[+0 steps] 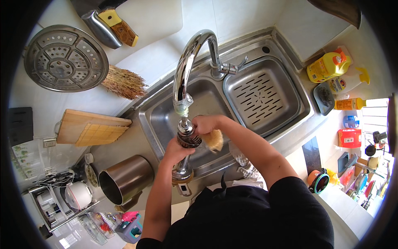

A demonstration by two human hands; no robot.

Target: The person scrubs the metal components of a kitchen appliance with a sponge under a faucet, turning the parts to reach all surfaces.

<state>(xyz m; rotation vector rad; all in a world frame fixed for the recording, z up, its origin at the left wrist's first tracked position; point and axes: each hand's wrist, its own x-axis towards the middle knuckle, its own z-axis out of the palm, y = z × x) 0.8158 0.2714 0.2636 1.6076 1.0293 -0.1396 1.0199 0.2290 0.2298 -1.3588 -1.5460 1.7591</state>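
My left hand (178, 151) grips a chrome metal appliance part (185, 128) with a dark slotted ring, held upright below the faucet over the left sink basin (202, 96). Between the fingers of my right hand (205, 125) is a tan bristle brush (214, 140), its head pointing down beside the slotted ring. Right above the part ends the curved chrome faucet (183, 74), its tip wrapped in clear plastic. Below my left hand stands a chrome column (183, 169); whether it joins the held part is hidden. A small device with a dark display (184, 188) sits at the counter's front edge.
A slotted steel drain basket (261, 96) fills the right basin. Left stand a steel pot (127, 179) and wooden boards (90, 124). Detergent bottles (326, 66) and a dish with a scrubber (324, 96) are at right. A steamer plate (66, 59) and knives (108, 29) hang on the wall.
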